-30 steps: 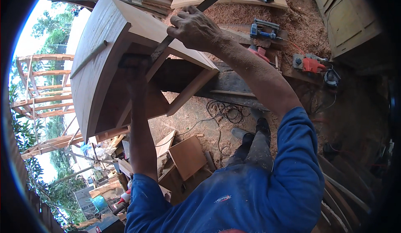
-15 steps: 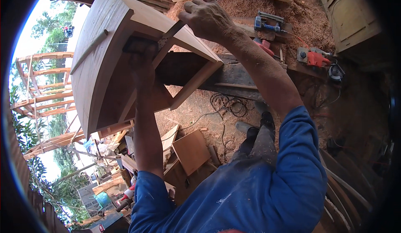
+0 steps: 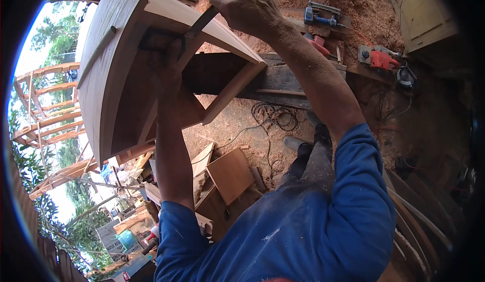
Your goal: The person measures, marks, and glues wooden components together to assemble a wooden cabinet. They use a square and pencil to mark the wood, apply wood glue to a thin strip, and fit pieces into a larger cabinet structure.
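Upward and toward the top edge of the view, the right hand [image 3: 250, 5] has climbed since a second ago, and the curved wooden piece now fills more of the upper left. That hand is clenched around the dark flat metal blade [image 3: 201, 23] of a tool, knuckles up, at the top rim of the pale curved wooden furniture frame [image 3: 118, 75]. The blade slants down from the fist to the frame's inner corner. The left hand [image 3: 164, 60] is pressed against the shaded inside of the frame just below that corner, next to the blade's lower end; shadow hides its fingers, so I cannot tell whether they are spread or curled. Both forearms are bare, with blue sleeves [image 3: 353, 191] lower down. Beyond the frame, a dark plank [image 3: 283, 82] runs across. On the sawdust-covered floor [image 3: 364, 14] past it lie a blue power tool [image 3: 321, 15] and a red power tool [image 3: 379, 59], with a black coiled cable [image 3: 275, 118] and brown board offcuts [image 3: 230, 173] nearer the person's legs.
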`<state>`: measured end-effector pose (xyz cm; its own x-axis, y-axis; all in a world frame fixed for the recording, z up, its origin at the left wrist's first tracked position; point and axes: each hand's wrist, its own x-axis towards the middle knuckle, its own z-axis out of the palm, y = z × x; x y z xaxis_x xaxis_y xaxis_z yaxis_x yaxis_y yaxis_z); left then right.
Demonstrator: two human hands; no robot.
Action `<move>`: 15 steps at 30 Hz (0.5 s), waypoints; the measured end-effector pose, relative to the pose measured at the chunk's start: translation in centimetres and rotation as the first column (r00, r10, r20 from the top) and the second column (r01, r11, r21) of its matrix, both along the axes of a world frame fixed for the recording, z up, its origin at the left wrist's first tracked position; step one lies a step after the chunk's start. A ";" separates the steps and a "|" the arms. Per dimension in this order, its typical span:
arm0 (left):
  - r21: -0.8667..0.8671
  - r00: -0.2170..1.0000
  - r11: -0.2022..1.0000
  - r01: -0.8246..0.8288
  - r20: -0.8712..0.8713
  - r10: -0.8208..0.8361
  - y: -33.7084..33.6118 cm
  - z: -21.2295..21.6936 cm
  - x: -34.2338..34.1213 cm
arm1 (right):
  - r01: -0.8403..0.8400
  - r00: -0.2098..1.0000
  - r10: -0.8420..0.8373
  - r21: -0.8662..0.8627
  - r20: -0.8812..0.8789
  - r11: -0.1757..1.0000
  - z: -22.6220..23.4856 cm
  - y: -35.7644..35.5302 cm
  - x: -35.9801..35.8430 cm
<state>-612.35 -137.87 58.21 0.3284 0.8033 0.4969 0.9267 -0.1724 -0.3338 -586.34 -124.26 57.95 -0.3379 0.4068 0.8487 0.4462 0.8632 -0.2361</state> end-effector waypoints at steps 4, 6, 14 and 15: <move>0.072 0.983 0.997 -0.013 -0.183 0.026 -1.1 -0.4 -3.1 | -0.066 0.998 0.067 0.022 -0.020 0.998 0.4 -0.6 -0.9; 0.117 0.966 0.992 0.043 -0.257 -0.011 -1.5 -0.2 -3.2 | -0.002 0.999 0.001 0.028 0.033 1.000 -0.3 -1.0 -1.6; 0.070 0.472 0.983 -0.168 0.881 0.018 -2.7 -0.3 -0.5 | 0.028 0.995 -0.028 0.006 0.093 1.000 -1.0 -2.2 -3.4; 0.059 0.487 0.984 -0.166 0.873 0.030 -2.7 0.5 0.8 | 0.029 0.995 -0.028 -0.004 0.094 1.000 -0.9 -2.3 -3.4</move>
